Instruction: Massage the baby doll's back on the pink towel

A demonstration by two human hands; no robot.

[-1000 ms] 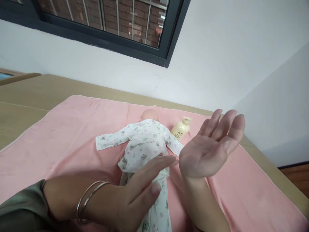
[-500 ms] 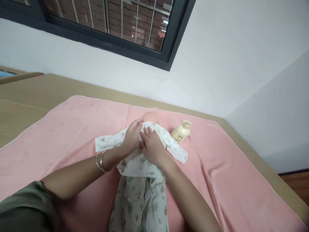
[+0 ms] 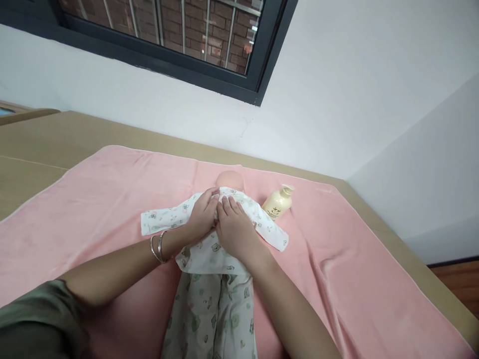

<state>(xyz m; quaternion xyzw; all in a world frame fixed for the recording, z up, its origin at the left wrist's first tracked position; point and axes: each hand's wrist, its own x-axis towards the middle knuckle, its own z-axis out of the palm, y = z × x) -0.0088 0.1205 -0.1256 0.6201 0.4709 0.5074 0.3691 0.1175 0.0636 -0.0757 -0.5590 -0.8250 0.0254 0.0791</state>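
Observation:
A baby doll (image 3: 231, 179) lies on its back on a pink towel (image 3: 93, 199), head towards the wall. It wears a white printed top (image 3: 164, 219) with sleeves spread sideways and printed trousers (image 3: 213, 314). My left hand (image 3: 202, 215) and my right hand (image 3: 234, 227) rest side by side on the doll's chest, fingers pressed on the top near the collar. Whether the fingers pinch the fabric is hidden. Two bangles (image 3: 157, 248) sit on my left wrist.
A cream lotion bottle (image 3: 277, 202) lies on the towel just right of the doll's shoulder. The towel covers a tan surface (image 3: 45, 144) that runs to a white wall under a dark-framed window (image 3: 168, 45). Wooden floor (image 3: 458, 284) shows at right.
A second ago both hands were raised, open, near the camera. They dropped onto the doll's chest and have stayed there, barely shifting over the last half second.

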